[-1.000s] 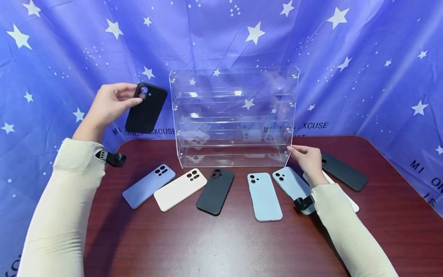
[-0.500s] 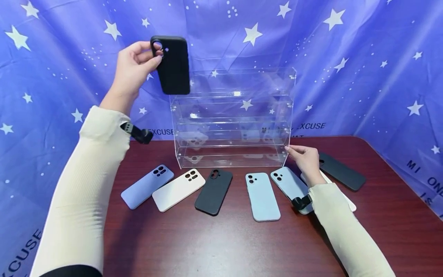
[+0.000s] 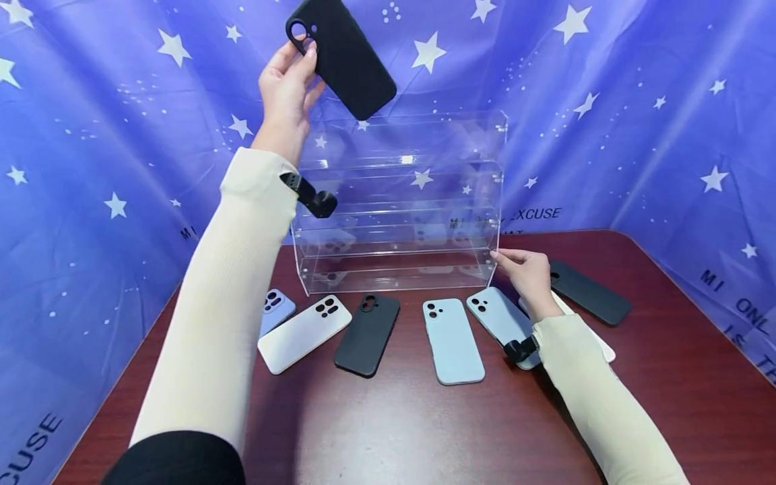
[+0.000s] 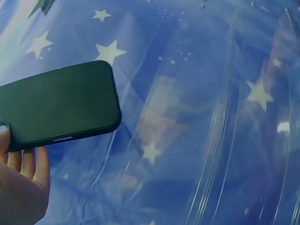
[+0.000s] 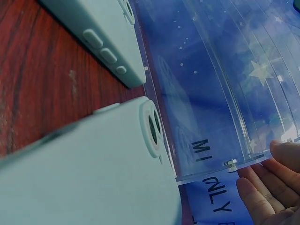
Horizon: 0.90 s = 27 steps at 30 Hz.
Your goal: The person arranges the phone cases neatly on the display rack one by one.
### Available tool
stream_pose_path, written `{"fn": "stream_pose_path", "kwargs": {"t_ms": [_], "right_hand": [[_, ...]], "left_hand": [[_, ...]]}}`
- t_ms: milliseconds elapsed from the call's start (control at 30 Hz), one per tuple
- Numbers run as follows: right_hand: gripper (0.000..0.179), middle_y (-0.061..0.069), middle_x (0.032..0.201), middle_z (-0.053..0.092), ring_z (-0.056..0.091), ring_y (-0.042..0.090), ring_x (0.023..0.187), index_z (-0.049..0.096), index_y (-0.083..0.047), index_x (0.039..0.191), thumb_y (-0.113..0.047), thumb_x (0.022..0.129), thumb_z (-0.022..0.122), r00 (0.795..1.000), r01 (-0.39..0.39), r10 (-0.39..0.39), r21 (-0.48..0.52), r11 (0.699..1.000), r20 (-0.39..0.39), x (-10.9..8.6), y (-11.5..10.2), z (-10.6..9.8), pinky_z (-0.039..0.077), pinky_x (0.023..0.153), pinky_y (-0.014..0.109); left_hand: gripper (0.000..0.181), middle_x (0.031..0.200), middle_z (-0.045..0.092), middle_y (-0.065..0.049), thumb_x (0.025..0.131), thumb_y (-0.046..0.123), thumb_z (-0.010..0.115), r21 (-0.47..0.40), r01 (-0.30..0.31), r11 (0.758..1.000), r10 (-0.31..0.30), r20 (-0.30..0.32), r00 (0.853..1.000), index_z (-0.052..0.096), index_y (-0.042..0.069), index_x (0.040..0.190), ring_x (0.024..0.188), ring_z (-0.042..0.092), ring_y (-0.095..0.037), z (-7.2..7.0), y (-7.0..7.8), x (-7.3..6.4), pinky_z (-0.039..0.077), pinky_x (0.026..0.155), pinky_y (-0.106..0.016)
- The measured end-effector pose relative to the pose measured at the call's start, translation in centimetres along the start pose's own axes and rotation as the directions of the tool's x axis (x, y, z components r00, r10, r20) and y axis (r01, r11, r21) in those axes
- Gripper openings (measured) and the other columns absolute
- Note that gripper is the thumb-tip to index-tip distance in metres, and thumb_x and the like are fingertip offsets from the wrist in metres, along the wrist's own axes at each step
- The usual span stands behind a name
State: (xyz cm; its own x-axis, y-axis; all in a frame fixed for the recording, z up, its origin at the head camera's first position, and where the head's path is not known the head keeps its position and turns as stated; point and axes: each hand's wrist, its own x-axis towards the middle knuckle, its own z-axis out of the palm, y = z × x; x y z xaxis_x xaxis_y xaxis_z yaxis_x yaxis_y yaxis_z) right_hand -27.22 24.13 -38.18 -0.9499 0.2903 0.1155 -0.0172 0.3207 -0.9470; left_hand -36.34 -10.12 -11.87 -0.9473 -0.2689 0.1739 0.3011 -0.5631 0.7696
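Black rectangular phone case (image 3: 356,67), likely pliable and best edge-held, is pinched by left hand (image 3: 285,94); right hand (image 3: 529,277) pinches clear tiered acrylic rack (image 3: 394,277).

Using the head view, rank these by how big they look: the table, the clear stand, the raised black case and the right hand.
1. Table
2. Clear stand
3. Raised black case
4. Right hand
Apparent size only; nearness to the camera may affect it.
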Motion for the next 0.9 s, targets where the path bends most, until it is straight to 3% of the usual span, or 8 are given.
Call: {"fn": "stream_pose_path", "kwargs": {"t_ms": [333,467,600,700,900], "right_hand": [[0.039,0.002,0.093,0.069,0.065,-0.001,0.073,0.067,0.003,0.112,-0.027,0.087,0.069,1.000,0.014,-0.014,0.008,1.000,0.012,-0.1,-0.3,0.4,0.051,0.068,0.012],[0.039,0.000,0.089,0.070,0.064,-0.003,0.071,0.067,0.003,0.112,-0.027,0.087,0.069,1.000,0.016,-0.016,-0.001,1.000,0.010,-0.2,-0.4,0.7,0.051,0.067,0.012],[0.037,0.008,0.096,0.071,0.063,-0.006,0.069,0.067,0.003,0.112,-0.025,0.087,0.068,1.000,0.006,-0.006,-0.015,1.000,0.013,-0.4,-0.4,0.9,0.051,0.066,0.012],[0.036,0.016,0.103,0.069,0.060,-0.008,0.070,0.068,0.001,0.112,-0.026,0.088,0.068,1.000,0.003,-0.003,-0.051,0.999,0.010,-0.5,-0.5,0.9,0.050,0.066,0.011],[0.037,0.018,0.108,0.067,0.056,-0.007,0.076,0.069,-0.003,0.112,-0.031,0.088,0.067,1.000,0.005,-0.006,-0.121,0.993,-0.011,-0.8,-0.7,0.9,0.046,0.069,0.014]], "left_hand": [[0.026,0.095,0.070,-0.001,0.083,-0.001,0.069,-0.027,0.008,1.000,-0.009,-0.039,0.999,0.069,0.008,0.107,0.071,0.063,-0.014,2.0,-2.4,0.8,0.054,0.064,-0.025],[0.029,0.098,0.071,-0.001,0.083,0.000,0.069,-0.012,0.036,0.999,-0.036,-0.040,0.999,0.069,0.009,0.110,0.075,0.064,-0.015,2.4,-3.3,0.8,0.054,0.065,-0.025],[0.030,0.104,0.071,-0.003,0.084,0.001,0.068,0.032,0.052,0.998,-0.051,-0.017,0.999,0.068,0.008,0.113,0.082,0.066,-0.017,2.7,-4.1,0.4,0.054,0.070,-0.026],[0.030,0.107,0.070,-0.005,0.086,0.001,0.067,0.090,0.032,0.995,-0.032,0.004,0.999,0.068,0.007,0.115,0.078,0.065,-0.016,3.0,-4.7,0.0,0.054,0.072,-0.027],[0.028,0.108,0.070,-0.006,0.087,0.003,0.065,0.165,0.005,0.986,-0.013,0.047,0.999,0.068,0.006,0.115,0.079,0.064,-0.013,4.1,-5.7,-0.3,0.054,0.073,-0.027]]}}
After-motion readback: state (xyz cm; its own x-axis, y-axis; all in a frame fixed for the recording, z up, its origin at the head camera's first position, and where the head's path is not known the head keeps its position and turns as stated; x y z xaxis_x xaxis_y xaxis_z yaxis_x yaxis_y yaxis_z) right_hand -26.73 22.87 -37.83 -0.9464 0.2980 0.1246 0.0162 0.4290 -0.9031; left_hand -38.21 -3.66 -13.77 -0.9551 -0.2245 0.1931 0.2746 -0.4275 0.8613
